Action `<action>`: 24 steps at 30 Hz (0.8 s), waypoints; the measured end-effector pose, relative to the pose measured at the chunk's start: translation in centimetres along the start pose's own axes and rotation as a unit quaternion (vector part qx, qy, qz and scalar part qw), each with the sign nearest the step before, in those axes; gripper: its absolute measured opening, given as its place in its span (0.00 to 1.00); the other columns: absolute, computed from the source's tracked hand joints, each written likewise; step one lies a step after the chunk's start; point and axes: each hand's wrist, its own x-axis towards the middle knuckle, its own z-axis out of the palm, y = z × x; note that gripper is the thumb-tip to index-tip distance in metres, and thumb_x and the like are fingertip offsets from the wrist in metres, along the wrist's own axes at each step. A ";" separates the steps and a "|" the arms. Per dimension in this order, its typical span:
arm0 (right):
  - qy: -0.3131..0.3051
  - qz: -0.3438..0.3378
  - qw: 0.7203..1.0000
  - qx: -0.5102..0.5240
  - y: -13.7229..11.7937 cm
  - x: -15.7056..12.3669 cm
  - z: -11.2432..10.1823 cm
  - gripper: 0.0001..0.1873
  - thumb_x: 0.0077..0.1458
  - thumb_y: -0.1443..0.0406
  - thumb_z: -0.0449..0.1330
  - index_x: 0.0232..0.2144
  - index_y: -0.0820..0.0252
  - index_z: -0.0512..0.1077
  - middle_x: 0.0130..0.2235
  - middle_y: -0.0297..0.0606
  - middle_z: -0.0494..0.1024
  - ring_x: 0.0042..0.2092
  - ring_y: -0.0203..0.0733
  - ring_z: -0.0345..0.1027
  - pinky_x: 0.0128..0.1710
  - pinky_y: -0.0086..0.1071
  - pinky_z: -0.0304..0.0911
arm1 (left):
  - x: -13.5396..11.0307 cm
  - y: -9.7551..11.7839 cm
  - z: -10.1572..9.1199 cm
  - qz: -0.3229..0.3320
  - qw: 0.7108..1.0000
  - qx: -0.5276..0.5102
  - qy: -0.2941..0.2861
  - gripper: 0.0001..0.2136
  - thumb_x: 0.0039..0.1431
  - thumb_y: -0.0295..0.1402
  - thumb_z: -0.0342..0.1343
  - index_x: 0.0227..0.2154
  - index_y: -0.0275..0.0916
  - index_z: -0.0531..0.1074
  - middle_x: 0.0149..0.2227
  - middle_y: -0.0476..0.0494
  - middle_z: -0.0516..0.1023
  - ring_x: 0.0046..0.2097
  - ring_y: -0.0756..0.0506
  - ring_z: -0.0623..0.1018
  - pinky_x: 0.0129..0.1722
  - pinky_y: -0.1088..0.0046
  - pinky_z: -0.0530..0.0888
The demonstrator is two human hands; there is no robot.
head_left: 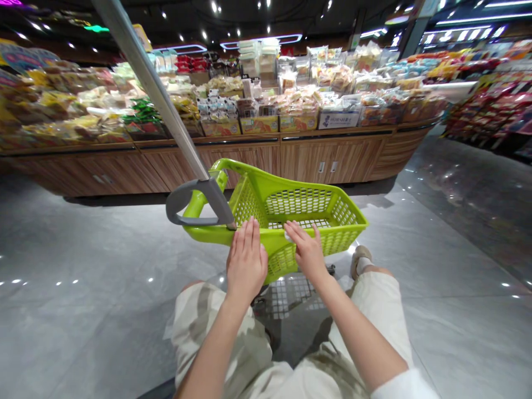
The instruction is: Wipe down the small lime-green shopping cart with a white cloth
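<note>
A lime-green shopping cart basket point(295, 185) with perforated walls stands side-on before my knees; I see nothing inside it. My left hand point(248, 260) lies flat on its near rim, fingers stretched and side by side, beside the grey looped handle point(220, 205). Further right on that rim is my right hand point(308, 249), its fingers together and its thumb raised. A small white piece point(287, 236), too little to name, shows under the right fingertips. From the handle a metal pole point(160, 100) slants up to the left.
Beyond the cart runs a wooden display counter point(249, 155) stacked with packaged snacks point(297, 102). More goods fill a rack point(490, 105) at the right. Shiny grey tile floor point(103, 299) surrounds me. My shoe point(359, 260) rests by the cart's right end.
</note>
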 end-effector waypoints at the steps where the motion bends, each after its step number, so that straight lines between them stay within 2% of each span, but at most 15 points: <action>1: 0.006 0.018 1.000 -0.018 1.7 -0.7 -0.2 0.44 0.45 0.81 0.46 0.63 0.53 0.59 0.65 0.38 0.64 0.67 0.38 0.53 0.68 0.53 0.31 | 0.0 0.0 0.0 0.000 1.000 -0.001 0.001 0.29 0.66 0.29 0.42 0.68 0.31 0.45 0.68 0.34 0.58 0.69 0.38 0.57 0.67 0.54 0.57; 4: 0.033 0.079 0.994 -0.063 6.1 -2.5 -1.0 0.42 0.46 0.80 0.46 0.62 0.50 0.60 0.64 0.36 0.66 0.67 0.40 0.54 0.67 0.56 0.34 | 0.0 0.0 0.0 0.000 1.000 -0.008 0.005 0.30 0.66 0.29 0.42 0.69 0.32 0.43 0.68 0.34 0.57 0.69 0.38 0.57 0.67 0.53 0.57; 7: 0.063 0.144 0.984 -0.086 7.4 -2.9 -1.0 0.39 0.48 0.79 0.46 0.61 0.51 0.63 0.63 0.38 0.67 0.66 0.44 0.56 0.66 0.59 0.35 | 0.1 0.2 0.2 -0.001 1.000 -0.017 0.006 0.30 0.66 0.29 0.42 0.69 0.33 0.43 0.68 0.34 0.58 0.69 0.38 0.57 0.67 0.53 0.57; 9: 0.079 0.172 0.978 -0.083 5.8 -2.2 -0.5 0.37 0.48 0.79 0.46 0.60 0.54 0.64 0.63 0.40 0.67 0.65 0.46 0.57 0.66 0.59 0.37 | 0.1 0.3 0.3 -0.003 1.000 -0.020 0.005 0.30 0.65 0.29 0.42 0.69 0.33 0.43 0.68 0.34 0.58 0.69 0.38 0.57 0.67 0.53 0.57; 11: 0.073 0.152 0.984 -0.052 2.7 -0.9 0.3 0.38 0.47 0.80 0.46 0.60 0.57 0.65 0.62 0.42 0.68 0.65 0.45 0.58 0.66 0.56 0.40 | 0.2 0.3 0.3 -0.004 1.000 -0.016 0.003 0.30 0.65 0.29 0.42 0.68 0.31 0.44 0.68 0.33 0.58 0.69 0.38 0.57 0.67 0.53 0.57; 15: 0.009 -0.006 0.999 0.050 -4.4 1.9 1.1 0.38 0.47 0.78 0.47 0.62 0.59 0.62 0.64 0.40 0.65 0.67 0.40 0.54 0.67 0.45 0.43 | 0.2 0.3 0.3 0.002 1.000 -0.002 -0.002 0.28 0.65 0.28 0.42 0.67 0.28 0.48 0.67 0.31 0.58 0.69 0.37 0.57 0.67 0.53 0.57; 17: -0.009 -0.050 0.996 0.073 -5.8 2.5 1.0 0.39 0.48 0.78 0.48 0.63 0.56 0.60 0.65 0.39 0.64 0.67 0.38 0.53 0.68 0.45 0.41 | 0.2 0.3 0.2 0.007 1.000 0.000 0.001 0.28 0.65 0.28 0.42 0.67 0.29 0.48 0.67 0.31 0.59 0.69 0.38 0.57 0.67 0.53 0.57; 20: -0.009 -0.042 0.998 0.049 -4.1 1.9 0.4 0.43 0.45 0.79 0.47 0.64 0.52 0.59 0.64 0.37 0.65 0.66 0.38 0.54 0.68 0.51 0.34 | 0.2 0.2 0.2 0.007 1.000 -0.005 0.007 0.29 0.65 0.29 0.42 0.68 0.31 0.44 0.67 0.32 0.59 0.68 0.38 0.58 0.66 0.53 0.58; 24: 0.015 0.019 1.000 -0.018 2.4 -0.7 -0.5 0.45 0.43 0.80 0.47 0.63 0.49 0.59 0.63 0.37 0.67 0.66 0.40 0.56 0.67 0.55 0.35 | 0.1 0.1 0.2 0.001 1.000 -0.014 0.006 0.30 0.65 0.29 0.42 0.69 0.33 0.42 0.68 0.34 0.58 0.68 0.38 0.57 0.67 0.53 0.57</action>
